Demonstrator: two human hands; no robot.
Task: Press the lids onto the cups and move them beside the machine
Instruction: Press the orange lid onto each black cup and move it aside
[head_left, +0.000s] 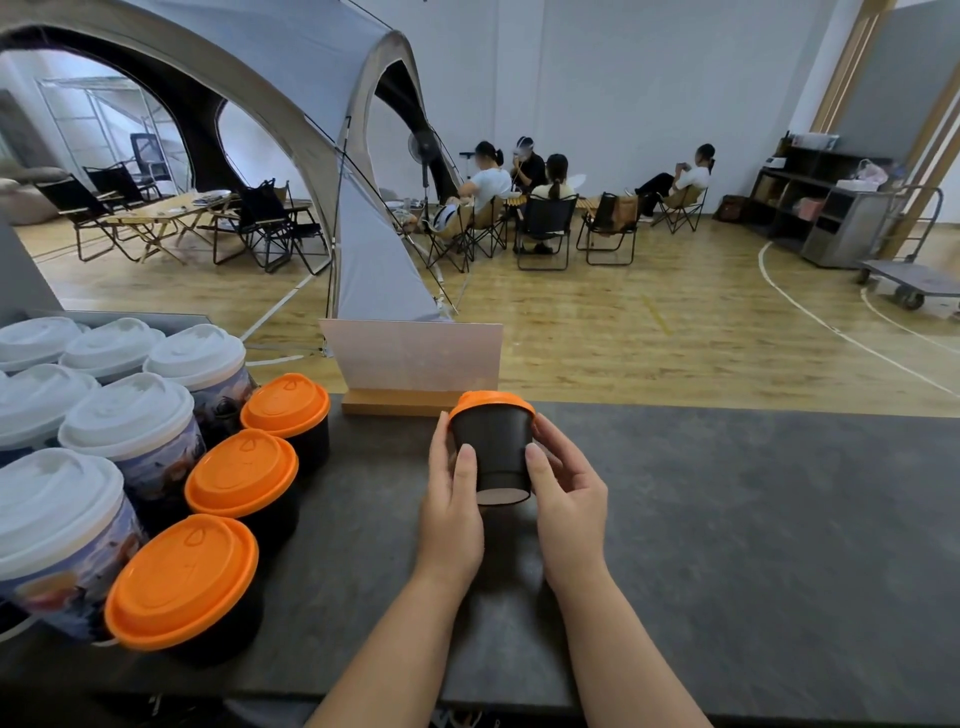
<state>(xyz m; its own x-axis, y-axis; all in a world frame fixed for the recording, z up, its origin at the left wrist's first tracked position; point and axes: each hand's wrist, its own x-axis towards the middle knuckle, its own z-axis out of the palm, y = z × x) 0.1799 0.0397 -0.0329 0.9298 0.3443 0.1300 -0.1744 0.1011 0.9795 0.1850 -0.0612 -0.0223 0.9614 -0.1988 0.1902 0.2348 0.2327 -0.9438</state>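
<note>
Both hands, left hand (451, 483) and right hand (563, 486), grip a tilted black cup (491, 449) above the tabletop (727, 493), fingers curled round it, seemingly seating its orange lid (491, 402).

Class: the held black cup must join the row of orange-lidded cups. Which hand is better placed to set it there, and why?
Left hand: it grips the black cup on the side facing the orange-lidded cups; the right hand would reach across.

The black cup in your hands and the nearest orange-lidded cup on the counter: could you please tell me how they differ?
The held cup is off the counter, tilted with its base towards the camera; the nearest counter cup stands upright. The left hand and right hand grip the held cup; nothing touches the nearest counter cup. Both are black with orange lids.
</note>
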